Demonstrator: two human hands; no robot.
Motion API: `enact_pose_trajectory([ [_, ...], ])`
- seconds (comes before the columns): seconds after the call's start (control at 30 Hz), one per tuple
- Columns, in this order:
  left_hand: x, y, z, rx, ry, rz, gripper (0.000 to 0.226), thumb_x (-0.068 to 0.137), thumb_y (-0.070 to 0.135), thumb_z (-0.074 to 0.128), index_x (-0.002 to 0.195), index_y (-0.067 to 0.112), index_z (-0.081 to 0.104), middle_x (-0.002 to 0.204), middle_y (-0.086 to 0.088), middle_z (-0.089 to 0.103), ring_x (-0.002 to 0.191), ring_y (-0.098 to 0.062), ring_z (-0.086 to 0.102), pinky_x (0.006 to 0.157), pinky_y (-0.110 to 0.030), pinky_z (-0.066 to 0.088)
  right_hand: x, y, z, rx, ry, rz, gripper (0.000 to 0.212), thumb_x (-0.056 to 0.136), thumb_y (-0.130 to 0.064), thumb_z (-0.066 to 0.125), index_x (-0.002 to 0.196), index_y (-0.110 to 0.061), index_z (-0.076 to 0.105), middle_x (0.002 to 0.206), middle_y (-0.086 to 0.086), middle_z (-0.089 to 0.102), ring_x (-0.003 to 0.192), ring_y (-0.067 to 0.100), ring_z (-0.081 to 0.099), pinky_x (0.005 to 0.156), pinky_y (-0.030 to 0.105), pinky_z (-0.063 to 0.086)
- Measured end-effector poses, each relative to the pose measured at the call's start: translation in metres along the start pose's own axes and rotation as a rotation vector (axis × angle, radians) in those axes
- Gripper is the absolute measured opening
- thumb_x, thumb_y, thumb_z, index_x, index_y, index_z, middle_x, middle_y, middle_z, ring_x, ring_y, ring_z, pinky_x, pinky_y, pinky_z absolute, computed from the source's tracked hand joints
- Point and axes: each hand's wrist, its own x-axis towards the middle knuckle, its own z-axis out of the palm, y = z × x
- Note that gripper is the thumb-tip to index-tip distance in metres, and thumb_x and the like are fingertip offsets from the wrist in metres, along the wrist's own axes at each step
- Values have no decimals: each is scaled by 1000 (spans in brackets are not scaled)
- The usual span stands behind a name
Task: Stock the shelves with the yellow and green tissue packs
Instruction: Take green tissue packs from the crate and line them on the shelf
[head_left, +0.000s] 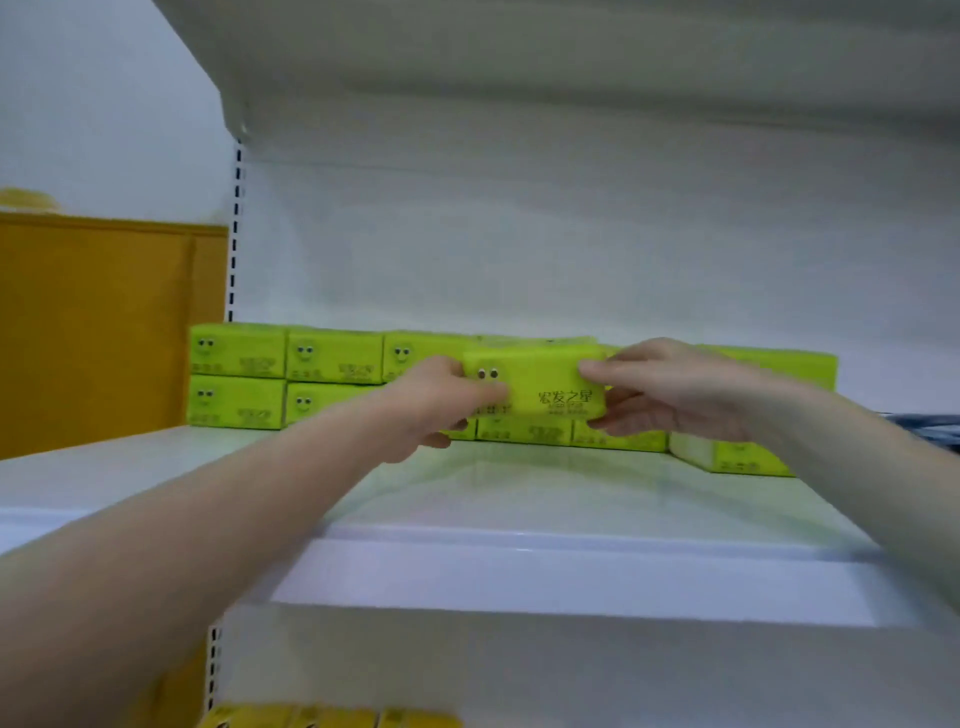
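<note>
Holding 1 yellow-green plastic-wrapped tissue pack (535, 384): left hand (441, 400), right hand (670, 389) gripping its ends, above stacked green packs (236, 376) on white metal shelf (519, 499).

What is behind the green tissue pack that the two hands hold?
Stacked tissue packs in two rows on the shelf, then the white back panel. The held pack, left hand and right hand hide the rows' middle.

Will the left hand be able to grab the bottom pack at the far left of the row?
Probably yes, once it lets go. The left hand grips the held pack with the right hand. The bottom-left pack faces open shelf, with nothing in front of it.
</note>
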Motion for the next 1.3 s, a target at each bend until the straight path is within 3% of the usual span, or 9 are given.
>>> enact_pose_trajectory([
  [0.13,17,11,38,308,-187,33,25,92,30,56,76,12,52,87,-6,59,85,-18,58,68,-24,47,1,22,-48,-281,-38,141,23,92,-23,56,94,-1,61,102,21,68,82,26,67,68,24,57],
  [0.33,40,21,77,529,-207,102,25,91,28,58,77,8,56,78,-8,59,67,-19,57,51,-21,42,3,47,-69,-806,118,156,39,83,-39,67,72,-2,61,71,12,68,60,20,63,46,20,49],
  [0.5,54,21,84,549,-120,152,18,85,21,64,79,4,60,74,-11,62,64,-22,58,53,-25,44,12,63,-64,-1152,363,-59,34,81,-34,69,100,-11,52,73,0,51,77,23,52,54,29,36],
  [0.67,58,17,86,409,-111,168,23,83,13,68,66,9,53,65,-6,58,58,-13,57,51,-20,45,15,71,-62,-1202,353,-188,29,84,-25,64,108,-16,52,101,6,59,95,27,55,68,31,41],
  [0.8,57,14,87,329,-101,166,23,82,12,69,66,10,53,68,-6,59,64,-15,57,55,-20,46,14,70,-60,-1179,349,-192,32,85,-29,63,112,-19,51,105,2,45,99,26,51,74,31,40],
  [0.9,56,14,87,302,-94,160,21,84,11,67,67,10,54,66,-4,61,56,-12,53,51,-15,46,15,72,-59,-1123,335,-198,35,83,-28,66,112,-16,51,104,3,53,91,22,47,72,31,40],
  [1.0,57,13,89,264,-83,156,20,85,7,64,67,9,55,68,-8,62,60,-17,55,70,-28,53,16,73,-61,-1034,355,-237,36,83,-22,66,115,-13,53,111,7,58,96,24,51,81,35,46],
  [1.13,56,12,94,275,-110,131,19,88,8,61,70,9,58,82,-12,65,71,-21,59,80,-32,54,18,77,-64,-1100,346,-251,34,85,-23,64,116,-12,56,112,8,59,91,20,48,73,27,37],
  [1.3,49,15,92,331,-126,122,12,92,16,56,94,5,59,92,-13,59,82,-21,58,64,-24,50,18,82,-65,-1079,357,-276,35,85,-24,63,117,-13,56,117,9,56,86,19,47,75,29,40],
])
